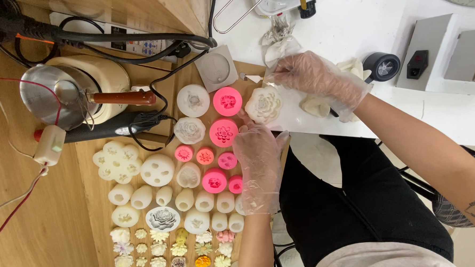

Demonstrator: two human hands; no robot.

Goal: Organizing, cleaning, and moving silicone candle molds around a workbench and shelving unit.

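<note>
Your left hand (257,167), in a clear plastic glove, lay flat and open on the worktop (54,211), fingers extended toward the white flower-shaped piece (264,104), its fingertips touching that piece's near edge. Your right hand (312,77), also gloved, was curled narrow above the piece, pinching thin plastic wrap (279,41) at its far edge. Pink round moulds (224,133) sat just beside the left hand; white moulds (157,170) lay farther outward.
</note>
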